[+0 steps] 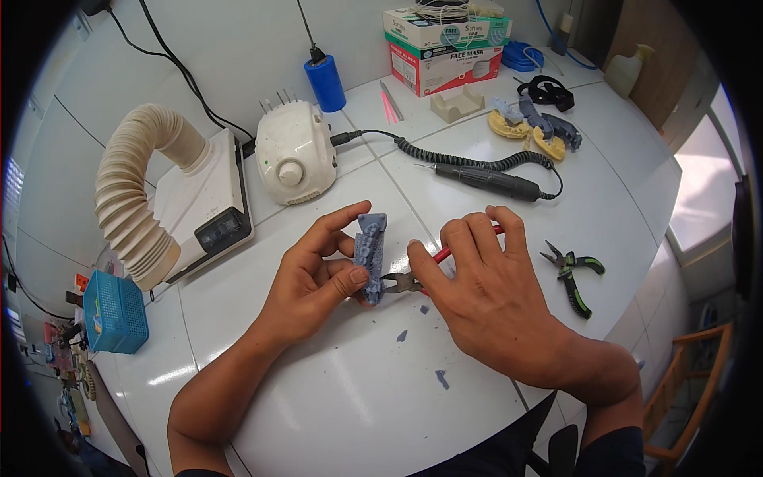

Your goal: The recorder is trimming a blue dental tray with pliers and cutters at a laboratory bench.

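My left hand (322, 266) grips a grey-blue printed resin piece (370, 253), held upright over the white table, thumb on its lower part and fingers behind. It looks like a dental model with supports on it. My right hand (485, 278) is closed round red-handled side cutters (443, 254). The jaws of the cutters meet the right edge of the piece, low down near my left thumb. Whether the blades are closed on a support I cannot make out. Small grey-blue scraps (442, 379) lie on the table below my hands.
Green-and-black pliers (574, 278) lie to the right. Behind my hands are a handpiece (489, 181) with a coiled cord, a white control unit (296, 155) and dental models (548, 131). A ribbed hose (131, 191) and a blue basket (116, 312) stand at the left, mask boxes (445, 60) at the back.
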`<state>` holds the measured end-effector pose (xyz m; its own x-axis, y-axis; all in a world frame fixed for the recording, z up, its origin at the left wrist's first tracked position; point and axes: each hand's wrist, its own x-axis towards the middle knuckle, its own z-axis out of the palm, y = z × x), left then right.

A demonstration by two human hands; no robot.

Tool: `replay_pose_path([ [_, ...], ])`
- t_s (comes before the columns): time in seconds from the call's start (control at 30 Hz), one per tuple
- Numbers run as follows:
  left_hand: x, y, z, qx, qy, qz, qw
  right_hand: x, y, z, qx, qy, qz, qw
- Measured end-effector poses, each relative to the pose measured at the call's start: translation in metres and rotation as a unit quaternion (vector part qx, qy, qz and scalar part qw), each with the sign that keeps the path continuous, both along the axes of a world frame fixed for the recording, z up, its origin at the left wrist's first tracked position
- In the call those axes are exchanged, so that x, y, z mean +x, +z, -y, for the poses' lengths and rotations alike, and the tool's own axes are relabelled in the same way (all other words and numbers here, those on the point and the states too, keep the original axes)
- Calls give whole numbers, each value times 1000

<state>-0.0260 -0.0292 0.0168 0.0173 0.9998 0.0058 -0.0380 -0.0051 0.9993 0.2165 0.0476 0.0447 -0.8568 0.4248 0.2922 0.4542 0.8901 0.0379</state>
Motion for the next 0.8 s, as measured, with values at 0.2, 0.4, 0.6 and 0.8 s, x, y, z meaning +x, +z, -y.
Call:
replay_pose_path([
  [0.2,0,0,0,-4,8,11,1000,0,-1,-3,1,11,19,1000],
  [0.4,0,0,2,-6,9,-9,1000,0,-5,-3,6,23,23,999],
  [0.6,1,2,3,-12,14,-7,1000,-1,-9,-1,15,20,23,999],
  [0.8,0,2,3,-16,16,-1,1000,-1,-8,1,15,13,19,1000],
])
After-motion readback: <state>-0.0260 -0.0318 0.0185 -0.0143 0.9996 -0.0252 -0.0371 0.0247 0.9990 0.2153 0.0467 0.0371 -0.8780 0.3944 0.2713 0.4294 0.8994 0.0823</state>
